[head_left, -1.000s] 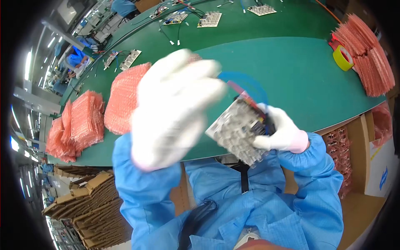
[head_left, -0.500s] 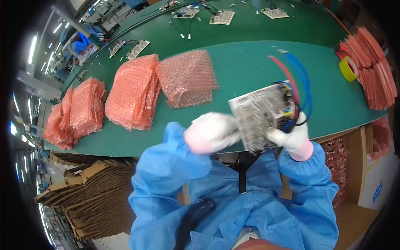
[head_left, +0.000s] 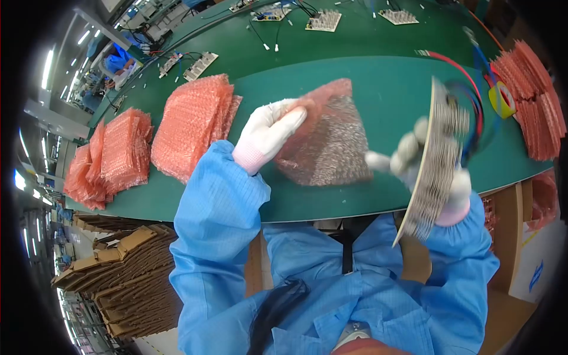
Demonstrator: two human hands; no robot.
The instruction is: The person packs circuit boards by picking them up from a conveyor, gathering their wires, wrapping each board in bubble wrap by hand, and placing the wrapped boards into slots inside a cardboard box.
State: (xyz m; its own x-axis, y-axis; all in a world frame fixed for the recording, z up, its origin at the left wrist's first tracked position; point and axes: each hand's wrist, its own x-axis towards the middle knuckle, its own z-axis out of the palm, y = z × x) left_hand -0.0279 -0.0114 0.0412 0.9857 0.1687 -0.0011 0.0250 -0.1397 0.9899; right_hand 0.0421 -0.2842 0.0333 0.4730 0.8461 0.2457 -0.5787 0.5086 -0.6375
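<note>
My left hand, in a white glove, pinches the upper left edge of a pink bubble-wrap bag over the green table. My right hand, also gloved, grips a circuit board tilted on edge. Rows of metal pins or parts cover the board's right face. Red, blue and black wires trail from its far end. The right fingers show on the board's left side, pointing toward the bag, with the thumb on the other side. The board is apart from the bag.
Stacks of pink bubble bags stand on the green mat at left, with more at right beside a yellow tape roll. Other boards lie at the back. Folded cardboard is below left; an open carton is below right.
My left hand has moved up from beside the board and taken hold of the bubble bag, shifting it right. My right hand has moved right and turned the board onto its edge.
</note>
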